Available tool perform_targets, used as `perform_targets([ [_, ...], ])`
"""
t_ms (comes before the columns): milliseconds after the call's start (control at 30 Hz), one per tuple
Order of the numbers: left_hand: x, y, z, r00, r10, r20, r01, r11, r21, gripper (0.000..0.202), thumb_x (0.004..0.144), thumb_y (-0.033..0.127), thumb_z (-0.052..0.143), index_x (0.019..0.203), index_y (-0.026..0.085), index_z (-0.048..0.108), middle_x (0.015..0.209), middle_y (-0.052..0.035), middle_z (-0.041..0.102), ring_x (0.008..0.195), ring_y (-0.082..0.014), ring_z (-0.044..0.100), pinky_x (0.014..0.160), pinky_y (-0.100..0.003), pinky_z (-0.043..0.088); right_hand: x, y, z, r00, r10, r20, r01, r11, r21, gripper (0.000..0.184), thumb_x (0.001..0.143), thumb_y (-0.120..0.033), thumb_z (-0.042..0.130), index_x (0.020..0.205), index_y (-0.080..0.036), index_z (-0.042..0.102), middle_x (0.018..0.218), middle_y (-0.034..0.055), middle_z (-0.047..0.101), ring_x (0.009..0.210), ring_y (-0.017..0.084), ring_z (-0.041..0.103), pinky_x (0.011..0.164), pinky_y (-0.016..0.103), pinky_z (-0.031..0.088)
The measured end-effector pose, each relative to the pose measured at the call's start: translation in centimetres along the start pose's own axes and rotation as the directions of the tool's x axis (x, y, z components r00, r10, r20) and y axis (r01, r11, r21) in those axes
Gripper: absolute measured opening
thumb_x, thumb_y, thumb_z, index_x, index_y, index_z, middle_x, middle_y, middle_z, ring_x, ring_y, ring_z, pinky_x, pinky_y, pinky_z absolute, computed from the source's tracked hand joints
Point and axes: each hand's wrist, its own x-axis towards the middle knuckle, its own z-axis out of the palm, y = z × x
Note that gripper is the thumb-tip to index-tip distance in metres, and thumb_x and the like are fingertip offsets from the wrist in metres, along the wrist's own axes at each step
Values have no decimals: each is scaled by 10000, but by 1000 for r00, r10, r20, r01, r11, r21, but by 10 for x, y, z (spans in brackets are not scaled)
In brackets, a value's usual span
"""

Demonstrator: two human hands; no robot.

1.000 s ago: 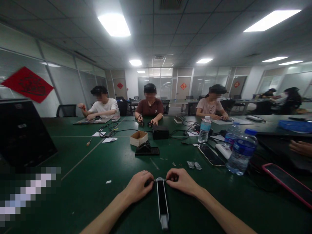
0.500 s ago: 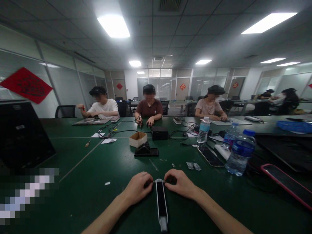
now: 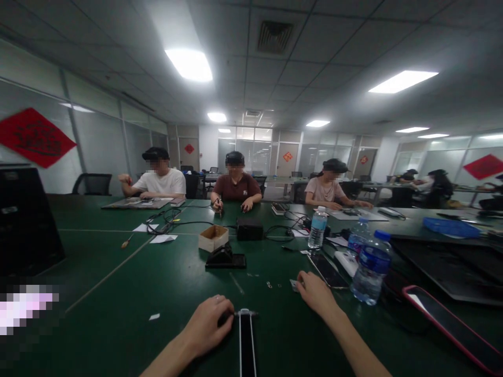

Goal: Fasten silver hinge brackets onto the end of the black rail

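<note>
A long black strip with white edges lies lengthwise on the green table in front of me. My left hand is curled beside its far end, fingertips pinching a thin metal pin there. My right hand is stretched forward and to the right, fingers over small silver parts on the table; whether it holds one is hidden.
A black stand, a cardboard box, a black box with cables, water bottles, phones and a pink-cased phone lie ahead. Three people sit across the table. A dark monitor stands left.
My right hand left the strip's far end and reached forward-right to the small silver parts. The left hand stayed at the strip. The view tilted up and shifted.
</note>
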Motion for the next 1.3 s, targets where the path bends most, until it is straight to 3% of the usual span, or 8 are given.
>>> perform_targets([
  [267, -1, 3, 5, 1000, 8, -7, -8, 1000, 21, 136, 866, 152, 499, 906, 192, 622, 896, -31, 632, 828, -178, 578, 741, -269, 440, -1, -9, 3, 1000, 17, 9, -18, 999, 51, 138, 878, -174, 470, 869, -171, 607, 903, 88, 658, 827, 189, 642, 669, 264, 452],
  [500, -3, 9, 3, 1000, 30, -3, -30, 999, 22, 134, 857, 184, 494, 906, 189, 619, 891, -40, 640, 826, -190, 582, 741, -287, 452, -8, -18, -5, 999, 32, -31, -32, 999, -5, 172, 874, -147, 443, 854, -133, 614, 945, 153, 635, 906, 272, 593, 751, 369, 465],
  [733, -3, 11, -4, 970, -56, -237, 47, 998, -45, 209, 916, 296, 404, 956, 198, 584, 919, -76, 641, 828, -230, 593, 774, -345, 470, -23, -59, -5, 961, -158, -226, 206, 956, 207, 195, 910, -150, 391, 908, -178, 585, 902, 112, 615, 815, 223, 575, 699, 342, 491],
  [800, -5, 12, 0, 971, -25, -236, 4, 996, -92, 210, 907, 339, 433, 976, 198, 572, 909, -73, 640, 825, -230, 591, 773, -346, 473, -35, -79, -1, 873, -338, -352, 442, 853, 277, 216, 933, -156, 357, 923, -184, 571, 878, 97, 618, 789, 207, 578, 699, 342, 497],
  [933, -11, 20, 8, 968, 88, -235, -140, 967, -211, 208, 903, 374, 463, 942, 189, 551, 847, -57, 623, 768, -200, 580, 722, -297, 473, -62, -113, 4, 549, -627, -553, 822, 523, 224, 201, 937, -157, 377, 1002, -201, 563, 830, 70, 626, 748, 178, 592, 653, 294, 504],
  [1033, -12, 27, 6, 955, 83, -284, -178, 928, -328, 256, 944, 378, 389, 871, 187, 543, 780, -38, 603, 702, -171, 571, 678, -260, 469, -73, -122, 1, 466, -628, -623, 873, 442, 208, 186, 930, -136, 405, 1034, -189, 549, 844, 71, 636, 751, 162, 599, 637, 258, 501],
  [1167, -4, 25, -3, 953, -84, -290, -44, 913, -406, 287, 935, 400, 397, 865, 180, 568, 752, -27, 615, 688, -168, 581, 658, -247, 464, -68, -115, -6, 489, -666, -563, 860, 476, 184, 156, 923, -161, 429, 959, -175, 580, 831, 73, 658, 739, 168, 598, 661, 282, 477],
  [1300, 1, 13, -4, 958, -215, -190, 144, 934, -328, 225, 906, 326, 443, 920, 167, 602, 733, -10, 636, 647, -166, 587, 629, -254, 450, -56, -100, -14, 642, -687, -341, 761, 626, 173, 225, 915, -202, 396, 870, -169, 614, 798, 77, 658, 702, 180, 574, 656, 309, 439],
])
